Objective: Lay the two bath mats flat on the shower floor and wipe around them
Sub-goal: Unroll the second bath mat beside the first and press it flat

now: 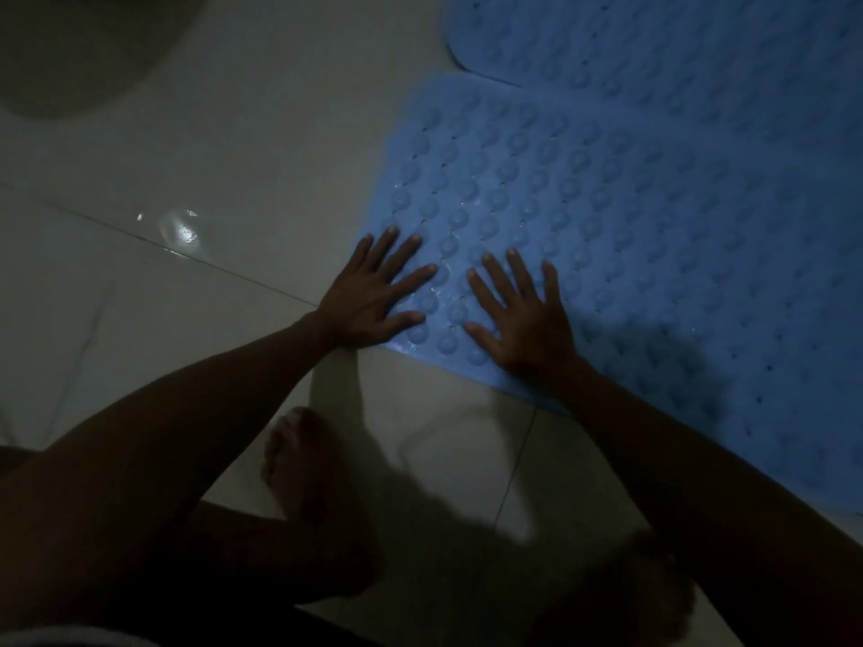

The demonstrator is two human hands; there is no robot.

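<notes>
The person's forearms are reaching in from the bottom edge, with a bare foot [299, 464] standing on the pale tile floor [233, 147] between them. Both hands are lying palm down with fingers spread wide, holding nothing. The left hand [369, 298] is pressing on the near corner of the near mat [630, 235], its heel sitting at the mat's edge over the tile. The right hand [525, 315] is resting just beside it, fully on the mat. This blue, bumpy mat is lying flat on the floor. The far mat [677, 49], also blue, is lying beyond it, the two touching or overlapping along one edge. A wet glint [184, 233] is showing on the tile to the left.
</notes>
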